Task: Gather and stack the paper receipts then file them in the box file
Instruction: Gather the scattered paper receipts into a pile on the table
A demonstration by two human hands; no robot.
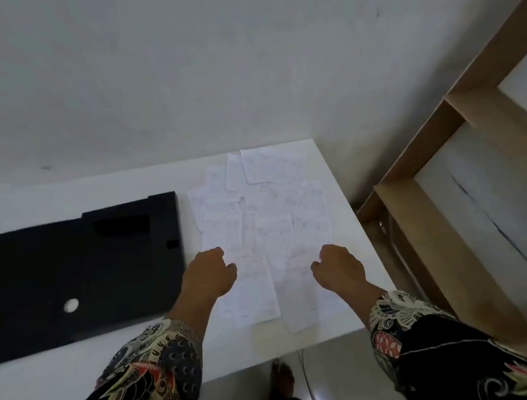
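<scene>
Loose white paper receipts point(264, 228) are lying overlapped just right of the flat black box file point(73, 278), the spread running lengthwise away from the person. Left hand point(209, 275) and right hand point(340, 268) are hovering at its near end, equally close, fingers curled. Whether either is pinching a slip cannot be told; print is illegible.

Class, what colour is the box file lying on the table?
Black, with one small round pale hole; the box file shows best in the head view.
</scene>
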